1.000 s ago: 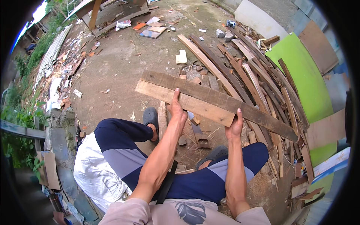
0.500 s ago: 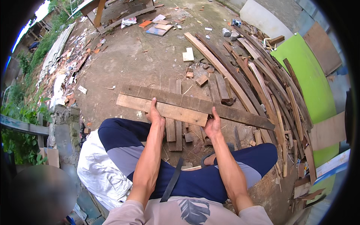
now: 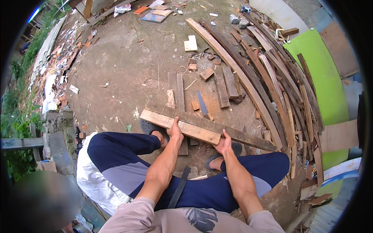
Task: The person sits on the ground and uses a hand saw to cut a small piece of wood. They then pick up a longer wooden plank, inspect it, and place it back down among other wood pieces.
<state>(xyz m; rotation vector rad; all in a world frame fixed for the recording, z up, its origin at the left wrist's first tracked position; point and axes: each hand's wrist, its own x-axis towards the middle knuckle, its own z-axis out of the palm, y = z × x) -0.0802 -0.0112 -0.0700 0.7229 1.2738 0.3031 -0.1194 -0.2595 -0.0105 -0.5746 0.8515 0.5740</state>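
Note:
A short, pale wooden plank [image 3: 194, 132] lies alongside a longer, darker plank [image 3: 250, 138], both held across my front above my lap. My left hand [image 3: 175, 131] is closed around the pale plank near its middle, thumb on top. At its right end, my right hand [image 3: 223, 143] grips the same plank, thumb up beside the dark one. The dark plank runs on to the right past my right hand. Whether my fingers also reach under it is hidden. Beyond the planks a handsaw [image 3: 202, 103] rests on the ground.
Wood offcuts [image 3: 207, 73] and short boards [image 3: 221, 91] lie ahead. On the right, long timbers [image 3: 248, 81] are piled beside a green panel [image 3: 320, 85]. A concrete block wall [image 3: 58, 143] and white cloth [image 3: 91, 171] are at my left. Rubble [image 3: 58, 77] lines the far left.
Both hands have brought the planks lower and closer to me, with the left ends shifted rightward. The handsaw and my left shoe have come into sight. The whole view has shifted slightly.

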